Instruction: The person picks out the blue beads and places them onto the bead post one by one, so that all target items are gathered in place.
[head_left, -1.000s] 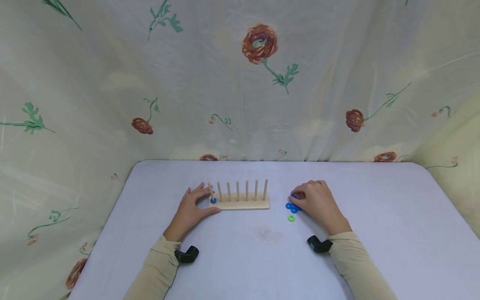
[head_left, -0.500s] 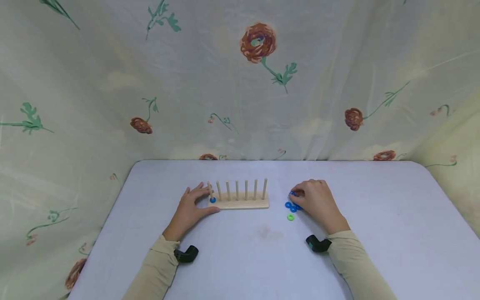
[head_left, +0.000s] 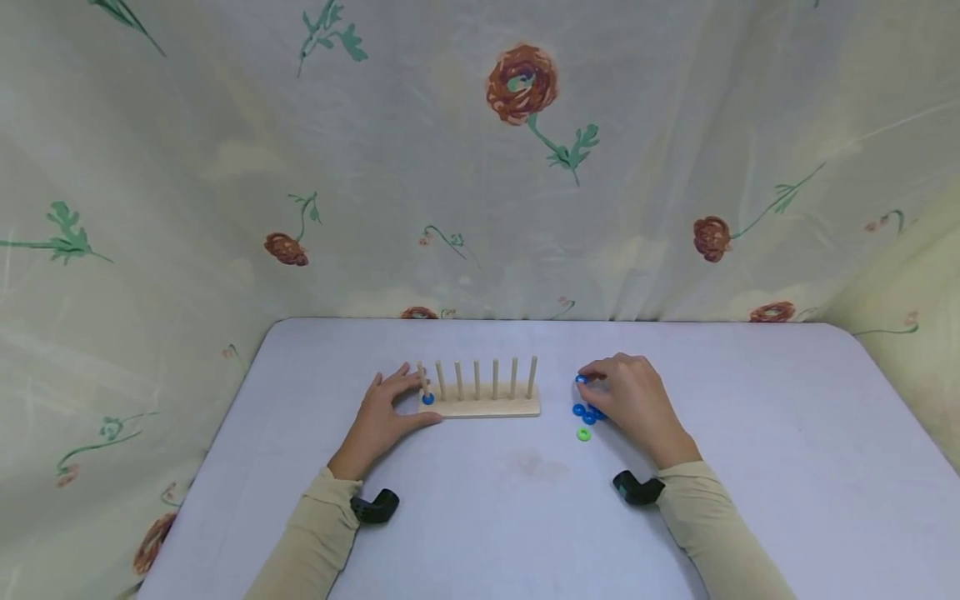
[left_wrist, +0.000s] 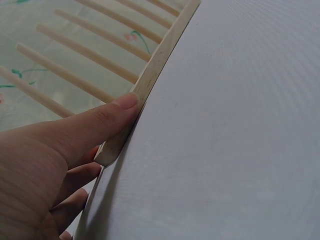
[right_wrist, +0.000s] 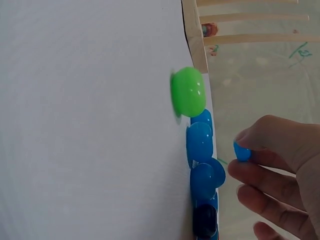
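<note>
A wooden peg rack (head_left: 480, 408) with a row of upright pegs stands on the table, one blue ring (head_left: 428, 399) around the base of its leftmost peg. My left hand (head_left: 378, 421) grips the rack's left end; its thumb (left_wrist: 127, 101) lies along the front edge while the fingers reach behind. To the rack's right, my right hand (head_left: 633, 404) pinches a blue ring (right_wrist: 242, 151) between thumb and finger, raised above the table. Below that hand lies a pile of blue rings (right_wrist: 202, 181), partly hidden by it in the head view. A green ring (head_left: 583, 434) lies just in front of them.
A white cloth covers the table (head_left: 510, 525). Behind it hangs a flowered curtain (head_left: 375, 167) that also runs along both sides. On each wrist sits a black camera, the left camera (head_left: 375, 507) and the right camera (head_left: 637, 488).
My right hand has lifted a blue ring up from the pile, slightly to the left. The left hand keeps its grip on the rack's end.
</note>
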